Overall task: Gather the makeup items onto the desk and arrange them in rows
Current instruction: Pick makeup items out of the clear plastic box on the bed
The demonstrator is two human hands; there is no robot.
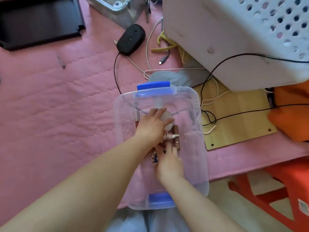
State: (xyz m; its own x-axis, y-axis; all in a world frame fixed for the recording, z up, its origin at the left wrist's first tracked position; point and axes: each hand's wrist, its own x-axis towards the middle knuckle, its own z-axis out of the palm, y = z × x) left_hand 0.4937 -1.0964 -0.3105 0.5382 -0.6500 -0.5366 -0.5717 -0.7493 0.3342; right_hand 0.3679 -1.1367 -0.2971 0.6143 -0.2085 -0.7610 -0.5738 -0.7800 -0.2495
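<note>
A clear plastic storage box [192,148] with blue latches at its near and far ends is sitting open, its floor showing through the walls. Makeup items are lying clustered near the middle of the box: a round silvery compact [167,120], partly lying under fingers; brown lipstick tubes [176,131] lying just beside it; a small white-and-pink item [172,136] lying across the tubes; and a dark, blue-patterned piece [155,158], too blurred to identify, lying nearest the viewer.
</note>
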